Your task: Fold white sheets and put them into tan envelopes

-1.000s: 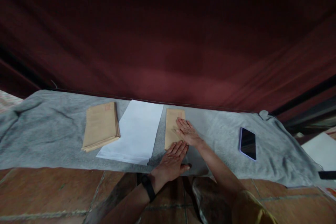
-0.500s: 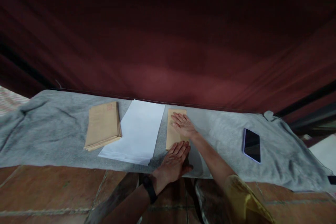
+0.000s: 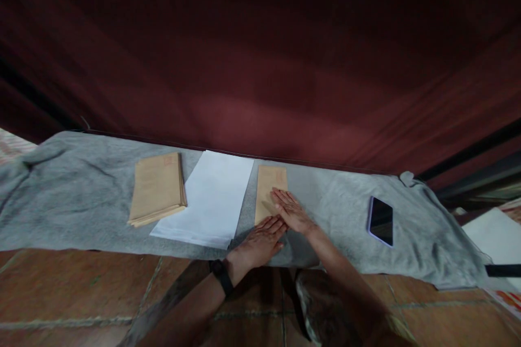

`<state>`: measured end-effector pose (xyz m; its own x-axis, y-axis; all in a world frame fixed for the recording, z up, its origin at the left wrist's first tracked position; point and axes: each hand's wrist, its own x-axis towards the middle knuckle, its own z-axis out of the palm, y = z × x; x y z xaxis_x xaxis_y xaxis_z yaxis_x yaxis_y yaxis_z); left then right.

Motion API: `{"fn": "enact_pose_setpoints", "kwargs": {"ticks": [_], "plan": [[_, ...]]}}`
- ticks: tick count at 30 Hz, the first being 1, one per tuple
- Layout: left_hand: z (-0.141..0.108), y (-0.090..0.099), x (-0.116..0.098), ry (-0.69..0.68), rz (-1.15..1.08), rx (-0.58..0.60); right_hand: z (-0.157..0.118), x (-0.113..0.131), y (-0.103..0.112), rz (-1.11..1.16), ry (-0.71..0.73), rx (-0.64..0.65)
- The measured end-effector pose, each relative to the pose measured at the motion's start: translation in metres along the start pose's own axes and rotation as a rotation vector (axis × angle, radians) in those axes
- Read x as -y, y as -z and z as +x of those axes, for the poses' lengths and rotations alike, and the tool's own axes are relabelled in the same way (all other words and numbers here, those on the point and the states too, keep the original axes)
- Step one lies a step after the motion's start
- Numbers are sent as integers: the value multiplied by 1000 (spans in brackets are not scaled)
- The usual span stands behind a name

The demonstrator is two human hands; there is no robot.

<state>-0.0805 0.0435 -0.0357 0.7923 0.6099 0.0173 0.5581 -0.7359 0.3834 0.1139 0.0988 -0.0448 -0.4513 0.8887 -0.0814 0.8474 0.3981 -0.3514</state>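
Note:
A brown envelope (image 3: 268, 178) lies flat on the grey cloth, small print showing at its upper right corner. Across its lower right part rests my right hand (image 3: 293, 211), open, fingers stretched out and pointing up and left. My left hand (image 3: 260, 241), a dark band on its wrist, lies open over the envelope's near end, its fingertips close to the right hand. The envelope's near edge is covered by the hands. Left of it are white paper sheets (image 3: 207, 195), and a stack of brown envelopes (image 3: 157, 184) overlaps their left side.
The grey cloth (image 3: 97, 184) covers a long, narrow surface. A phone (image 3: 381, 220) in a purple case lies on the right. Behind rises a dark red panel (image 3: 252, 119). Brown floor tiles (image 3: 81, 287) run along the near edge; a white object (image 3: 494, 233) stands far right.
My right hand has slid down the envelope towards my left hand, uncovering the print at the top. The view has shifted slightly.

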Motion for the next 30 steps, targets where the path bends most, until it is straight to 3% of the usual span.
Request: {"fn": "enact_pose_setpoints", "kwargs": {"ticks": [5,10,21,30], "plan": [[0,11,8,32,-109,-77,-37,2,-12,97,-7,-54],[0,11,22,142,-168,-190,-61,-5,-19,236,42,-196],[4,13,23,258,-193,-287,-52,-3,-23,316,18,-353],[8,5,24,332,-200,-392,-48,4,-23,220,-102,-337]]}}
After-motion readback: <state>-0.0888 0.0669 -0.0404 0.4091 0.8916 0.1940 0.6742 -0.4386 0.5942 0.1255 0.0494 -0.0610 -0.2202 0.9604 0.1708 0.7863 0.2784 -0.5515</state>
